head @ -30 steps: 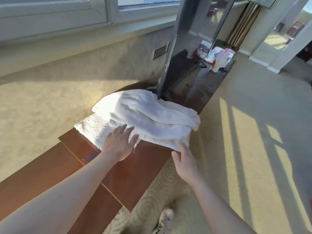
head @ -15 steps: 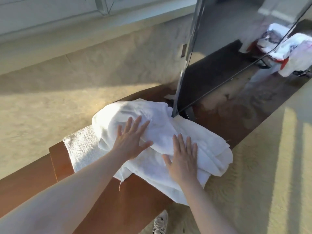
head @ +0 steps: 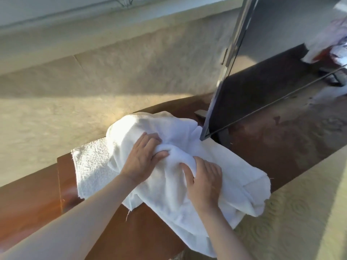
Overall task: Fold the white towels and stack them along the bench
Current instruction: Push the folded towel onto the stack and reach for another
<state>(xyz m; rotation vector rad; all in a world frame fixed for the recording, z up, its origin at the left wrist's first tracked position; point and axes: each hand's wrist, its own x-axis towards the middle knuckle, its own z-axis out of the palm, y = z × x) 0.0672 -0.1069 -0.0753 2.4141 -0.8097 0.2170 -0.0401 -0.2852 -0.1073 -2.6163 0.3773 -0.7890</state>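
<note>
Two bare forearms enter from the lower edge, each uncovered from elbow region to wrist, with no sleeve, cuff, watch or band on the visible length. The left hand is ungloved, with short, unpainted nails and no ring on its visible fingers. The right hand is likewise ungloved and ringless, its knuckles and finger backs facing the camera. Warm low sunlight falls across both arms

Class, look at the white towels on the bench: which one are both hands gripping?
The smooth, crumpled towel on top: the left hand and right hand bunch it. The coarser, nubbly towel lies flat beneath it, untouched.
</note>
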